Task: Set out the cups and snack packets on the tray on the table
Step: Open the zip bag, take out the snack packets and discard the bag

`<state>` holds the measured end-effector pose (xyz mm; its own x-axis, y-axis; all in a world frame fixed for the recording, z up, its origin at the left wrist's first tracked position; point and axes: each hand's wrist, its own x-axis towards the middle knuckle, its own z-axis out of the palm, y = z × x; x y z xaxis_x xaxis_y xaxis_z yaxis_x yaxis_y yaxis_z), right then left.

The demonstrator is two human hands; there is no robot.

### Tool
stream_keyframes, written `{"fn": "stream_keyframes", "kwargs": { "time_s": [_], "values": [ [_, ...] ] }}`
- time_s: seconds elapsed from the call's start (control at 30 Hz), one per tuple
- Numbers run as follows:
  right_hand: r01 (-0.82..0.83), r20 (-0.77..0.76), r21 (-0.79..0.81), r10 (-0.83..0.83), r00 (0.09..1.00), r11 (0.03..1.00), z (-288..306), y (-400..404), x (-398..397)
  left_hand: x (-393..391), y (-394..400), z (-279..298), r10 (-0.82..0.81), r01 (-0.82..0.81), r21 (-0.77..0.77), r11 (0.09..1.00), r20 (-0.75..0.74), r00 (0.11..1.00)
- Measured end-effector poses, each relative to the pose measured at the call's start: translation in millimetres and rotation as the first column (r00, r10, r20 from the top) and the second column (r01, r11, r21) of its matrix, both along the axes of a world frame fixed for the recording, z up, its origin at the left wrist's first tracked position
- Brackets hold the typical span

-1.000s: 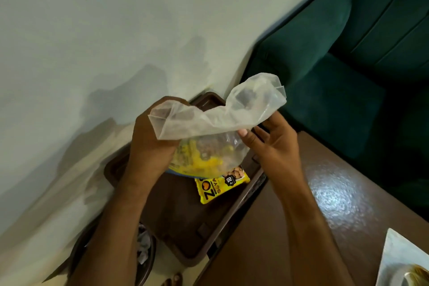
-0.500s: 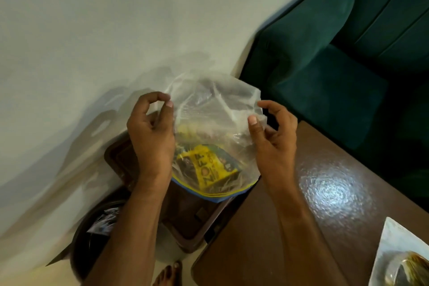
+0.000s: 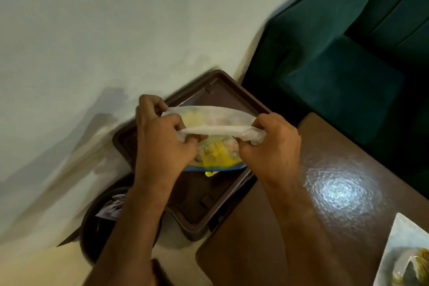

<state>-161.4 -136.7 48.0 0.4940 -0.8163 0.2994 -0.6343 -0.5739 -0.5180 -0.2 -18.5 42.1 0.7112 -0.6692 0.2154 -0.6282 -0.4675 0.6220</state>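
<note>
A clear plastic bag point(image 3: 212, 131) with yellow snack packets point(image 3: 216, 158) inside hangs above a brown tray point(image 3: 195, 216). My left hand point(image 3: 162, 139) grips the bag's mouth on the left and my right hand point(image 3: 271, 146) grips it on the right, stretching the opening flat between them. The bag has a blue bottom edge. A small yellow corner of another packet point(image 3: 210, 173) shows on the tray just under the bag. No cups are in view.
The tray rests against a pale wall point(image 3: 116, 30), beside a glossy brown table point(image 3: 301, 216). A dark round bin point(image 3: 97, 227) with wrappers stands below left. A green sofa point(image 3: 336, 65) fills the upper right. A white plate point(image 3: 404, 251) sits at the table's lower right.
Both hands have closed on the bag's mouth and pulled it wide and flat; a moment earlier the fingers pinched its sides loosely. The view has shifted, showing more of the tray.
</note>
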Motion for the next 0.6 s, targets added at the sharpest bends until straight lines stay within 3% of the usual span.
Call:
{"fn": "stream_keyframes", "kwargs": {
  "time_s": [0.17,0.23,0.27,0.33,0.43,0.53,0.57,0.6],
  "values": [
    [0.127,-0.027,0.166,-0.124,0.992,0.978,2,19,16,-37,-6,4,0.169,-0.162,0.063,0.985,-0.137,0.976],
    [0.117,0.084,0.317,-0.151,0.985,0.941,2,31,26,-53,-10,4,0.195,-0.212,-0.012,0.977,-0.347,0.917],
    [0.071,0.173,0.375,-0.145,0.974,0.924,1,38,32,-56,-11,3,0.207,-0.265,-0.055,0.963,-0.481,0.852],
    [-0.045,0.338,0.442,-0.120,0.934,0.896,-5,51,42,-51,-8,2,0.177,-0.402,-0.121,0.908,-0.758,0.628],
    [-0.186,0.445,0.517,-0.077,0.892,0.835,-11,74,54,-30,5,4,-0.086,-0.507,-0.221,0.833,-0.958,0.275],
    [-0.326,0.414,0.435,0.135,0.900,0.839,-13,98,66,-10,23,5,-0.231,-0.428,-0.283,0.858,-0.958,0.170],
    [-0.370,0.374,0.397,0.220,0.901,0.840,-14,106,70,-6,27,3,-0.218,-0.414,-0.276,0.868,-0.959,0.181],
    [-0.414,0.367,0.375,0.277,0.888,0.829,-17,113,74,0,33,-1,-0.161,-0.431,-0.258,0.865,-0.955,0.250]
  ]
}}
